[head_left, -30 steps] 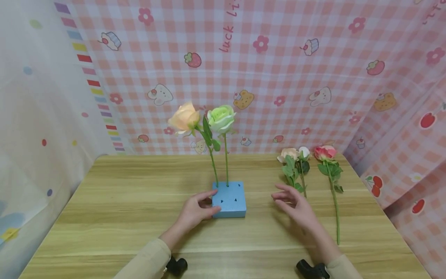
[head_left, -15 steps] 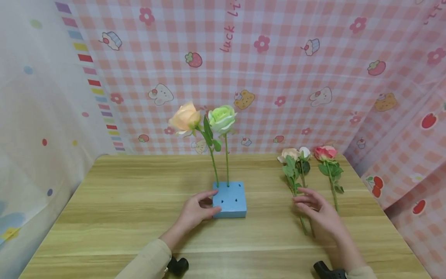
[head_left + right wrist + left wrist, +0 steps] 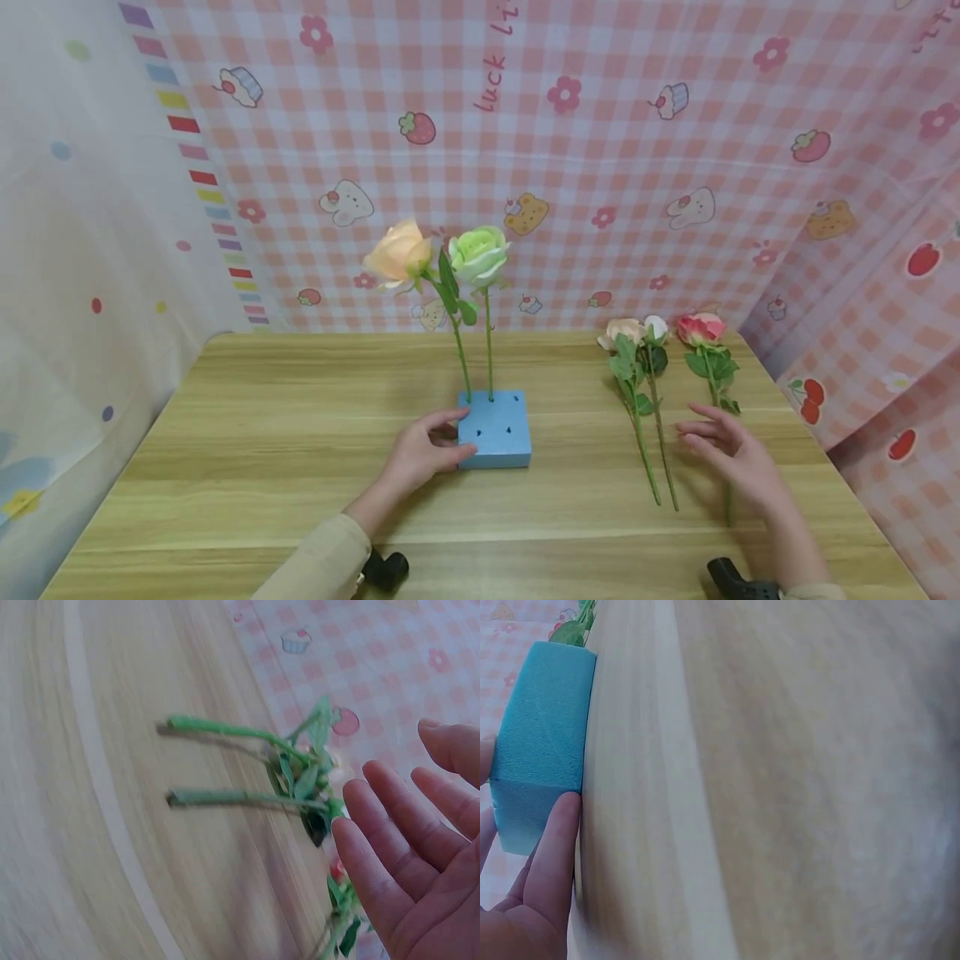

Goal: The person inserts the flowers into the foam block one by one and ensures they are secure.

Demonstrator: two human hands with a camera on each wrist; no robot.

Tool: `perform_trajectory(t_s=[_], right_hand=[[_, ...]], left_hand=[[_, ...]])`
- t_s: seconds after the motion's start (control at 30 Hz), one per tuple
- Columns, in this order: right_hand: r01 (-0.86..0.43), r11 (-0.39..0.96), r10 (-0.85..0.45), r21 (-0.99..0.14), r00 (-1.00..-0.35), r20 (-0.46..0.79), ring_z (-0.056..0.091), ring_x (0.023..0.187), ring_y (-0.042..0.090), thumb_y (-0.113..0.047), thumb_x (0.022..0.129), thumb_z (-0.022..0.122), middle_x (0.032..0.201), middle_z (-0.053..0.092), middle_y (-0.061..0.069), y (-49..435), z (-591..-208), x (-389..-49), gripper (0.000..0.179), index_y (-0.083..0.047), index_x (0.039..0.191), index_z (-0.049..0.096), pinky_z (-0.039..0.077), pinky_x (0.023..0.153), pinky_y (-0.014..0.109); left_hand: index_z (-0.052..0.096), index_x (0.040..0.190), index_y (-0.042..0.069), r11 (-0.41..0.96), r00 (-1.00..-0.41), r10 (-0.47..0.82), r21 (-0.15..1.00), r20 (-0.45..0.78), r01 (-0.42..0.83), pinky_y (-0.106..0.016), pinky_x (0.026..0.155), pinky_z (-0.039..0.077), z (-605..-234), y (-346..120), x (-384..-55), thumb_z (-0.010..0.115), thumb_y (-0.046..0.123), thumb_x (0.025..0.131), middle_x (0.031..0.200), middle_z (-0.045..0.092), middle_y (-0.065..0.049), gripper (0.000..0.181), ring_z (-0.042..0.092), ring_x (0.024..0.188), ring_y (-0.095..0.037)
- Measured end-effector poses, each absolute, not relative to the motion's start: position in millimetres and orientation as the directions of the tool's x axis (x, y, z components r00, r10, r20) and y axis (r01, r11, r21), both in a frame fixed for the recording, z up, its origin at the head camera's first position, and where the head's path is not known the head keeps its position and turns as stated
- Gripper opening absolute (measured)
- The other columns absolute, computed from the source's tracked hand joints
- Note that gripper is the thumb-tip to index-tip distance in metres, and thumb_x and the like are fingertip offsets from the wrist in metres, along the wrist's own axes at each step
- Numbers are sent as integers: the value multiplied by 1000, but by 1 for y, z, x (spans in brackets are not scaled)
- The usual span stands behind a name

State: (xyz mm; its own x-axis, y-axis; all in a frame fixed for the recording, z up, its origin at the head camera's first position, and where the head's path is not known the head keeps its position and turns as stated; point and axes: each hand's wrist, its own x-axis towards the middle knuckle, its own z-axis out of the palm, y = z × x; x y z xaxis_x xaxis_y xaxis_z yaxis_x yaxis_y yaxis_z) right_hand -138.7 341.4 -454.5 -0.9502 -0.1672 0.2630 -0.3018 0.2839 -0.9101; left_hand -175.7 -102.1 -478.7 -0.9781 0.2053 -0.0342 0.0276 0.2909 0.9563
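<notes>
My left hand (image 3: 426,446) grips the left side of a blue foam block (image 3: 501,454), thumb at the front corner and fingers at the top edge. The left wrist view shows the block's smooth side (image 3: 551,712) with fingertips against it. Two artificial roses stand in holes along the block's back: a peach rose (image 3: 401,252), leaning left, and a green rose (image 3: 478,255), nearly upright. My right hand (image 3: 738,458), fingers loosely extended and holding nothing, hovers over the stem of a pink-red rose (image 3: 701,330). Part of that stem is hidden behind the hand.
Left of my right hand, a pale peach rose (image 3: 624,333) and a white rose (image 3: 655,327) lie side by side on the wooden table (image 3: 300,417), stems toward me. More small holes show in the block's top. A checked cloth (image 3: 600,167) hangs behind the table.
My right hand has moved right, passing over the pale peach and white roses to the pink-red rose's stem. The left hand, block and standing roses have stayed in place.
</notes>
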Motion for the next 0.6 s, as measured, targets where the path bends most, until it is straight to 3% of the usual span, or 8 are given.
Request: perform_trajectory(t_s=[0.27, 0.6], right_hand=[[-227, 443, -61, -867, -973, 223, 61, 96, -5, -4, 99, 61, 111, 67, -18, 355, -456, -135, 45, 0, 141, 47, 50, 81, 10], [-175, 523, 22, -834, -976, 218, 59, 94, -6, -13, 99, 63, 107, 64, -25, 364, -458, -136, 52, 11, 140, 42, 48, 76, 7]], left_hand=[[65, 131, 9, 263, -981, 190, 965, -45, 7, -31, 70, 61, -477, -101, -174, 85, 14, 80, 108, 63, -14, 54, 64, 95, -26], [60, 133, 2, 235, -981, 184, 972, -58, -13, -36, 68, 62, -477, -98, -176, 80, 1, 81, 108, 60, -21, 56, 63, 94, -30]])
